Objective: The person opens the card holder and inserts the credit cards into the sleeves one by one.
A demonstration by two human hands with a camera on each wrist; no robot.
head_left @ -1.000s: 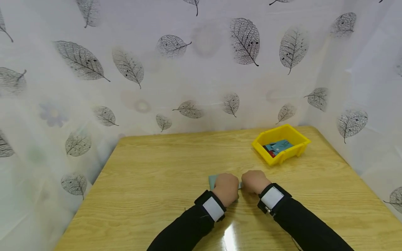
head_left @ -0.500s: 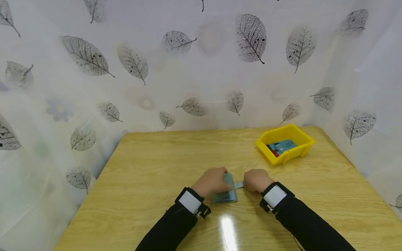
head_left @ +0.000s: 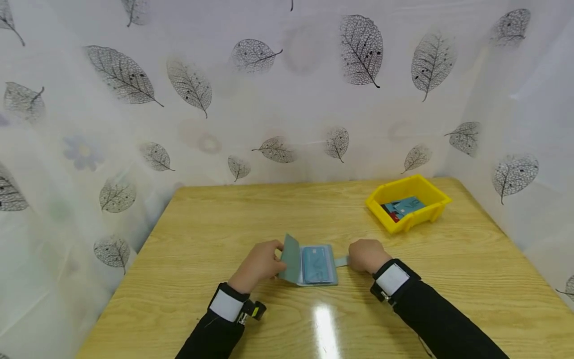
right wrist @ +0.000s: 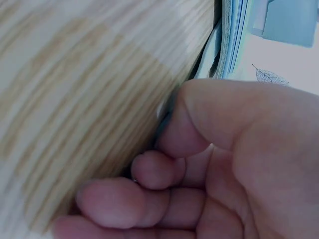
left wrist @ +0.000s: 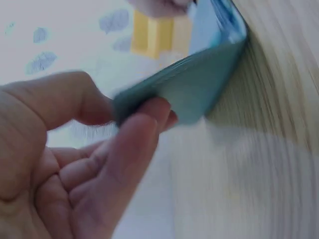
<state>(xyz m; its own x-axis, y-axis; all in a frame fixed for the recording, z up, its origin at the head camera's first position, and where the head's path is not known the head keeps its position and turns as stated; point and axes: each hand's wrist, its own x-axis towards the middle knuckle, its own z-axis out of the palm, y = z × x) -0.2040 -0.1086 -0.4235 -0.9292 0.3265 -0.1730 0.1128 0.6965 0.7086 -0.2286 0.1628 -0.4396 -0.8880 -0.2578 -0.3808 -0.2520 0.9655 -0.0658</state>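
A grey-green card holder (head_left: 332,280) lies on the table with its front cover (head_left: 291,259) raised to the left. Inside, a blue card (head_left: 316,264) shows in a clear sleeve. My left hand (head_left: 260,267) pinches the cover's free edge between thumb and fingers, as the left wrist view shows up close. On the other side, my right hand (head_left: 368,256) pinches the closing strap (head_left: 342,262) that sticks out from the holder's right edge. In the right wrist view the strap's end is mostly hidden behind the thumb (right wrist: 187,124).
A yellow bin (head_left: 394,227) stands at the back right of the wooden table (head_left: 224,224), with several cards (head_left: 408,205) in it. A pale leaf-patterned curtain (head_left: 296,99) hangs behind and beside the table.
My left hand has moved left from the holder's strap side, swinging the cover up and over, so the card inside now shows. The right hand stays on the strap.
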